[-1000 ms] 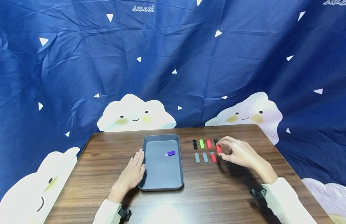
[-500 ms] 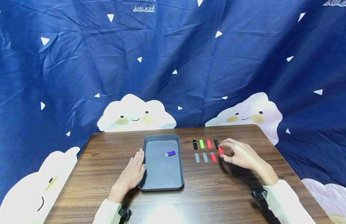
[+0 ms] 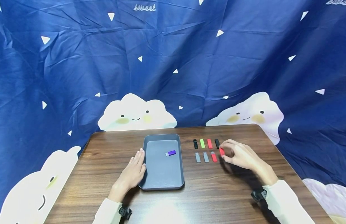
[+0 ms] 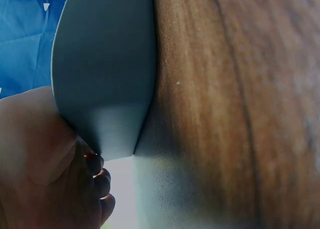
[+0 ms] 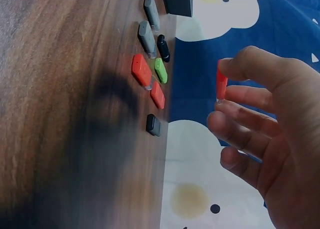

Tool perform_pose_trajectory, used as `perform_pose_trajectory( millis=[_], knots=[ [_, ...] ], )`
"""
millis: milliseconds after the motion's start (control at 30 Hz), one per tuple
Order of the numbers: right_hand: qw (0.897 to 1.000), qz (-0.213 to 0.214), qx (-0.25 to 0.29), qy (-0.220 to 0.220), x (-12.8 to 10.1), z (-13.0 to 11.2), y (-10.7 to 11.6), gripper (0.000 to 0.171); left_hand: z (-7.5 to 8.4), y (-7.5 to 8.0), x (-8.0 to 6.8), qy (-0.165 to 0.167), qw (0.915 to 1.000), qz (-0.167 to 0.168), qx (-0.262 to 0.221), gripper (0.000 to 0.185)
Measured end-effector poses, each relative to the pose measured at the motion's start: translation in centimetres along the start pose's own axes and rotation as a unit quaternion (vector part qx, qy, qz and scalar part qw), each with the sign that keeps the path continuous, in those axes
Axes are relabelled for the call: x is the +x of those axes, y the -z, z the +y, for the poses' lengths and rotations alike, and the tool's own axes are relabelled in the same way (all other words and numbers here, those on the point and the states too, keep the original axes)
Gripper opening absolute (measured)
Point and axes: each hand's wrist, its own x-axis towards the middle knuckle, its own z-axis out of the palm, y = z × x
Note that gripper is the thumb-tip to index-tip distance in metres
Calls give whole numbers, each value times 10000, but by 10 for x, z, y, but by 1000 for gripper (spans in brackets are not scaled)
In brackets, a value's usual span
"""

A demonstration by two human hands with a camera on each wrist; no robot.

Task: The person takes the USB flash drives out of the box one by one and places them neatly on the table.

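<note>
a dark wooden table fills the lower half of the head view, with a wrinkled blue cloud curtain behind it. a grey tray sits at centre holding one purple stick. right of it lie seven sticks in two rows: two black, one green, two red, two grey. the right hand pinches an eighth, a red stick, lifted off the table between thumb and fingers. the left hand lies flat, fingers relaxed, against the tray's left wall.
</note>
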Motion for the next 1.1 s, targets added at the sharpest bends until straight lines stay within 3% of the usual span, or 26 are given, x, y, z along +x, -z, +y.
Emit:
perform_pose_trajectory(
  millis=[633,1100],
  knots=[
    [9995,-173,75,-264,-2,11,-11,39,2,3,1,220,9991,-346,125,61],
    [9994,-257,43,-227,-4,17,-20,37,2,3,1,178,9993,-302,121,61]
  ],
)
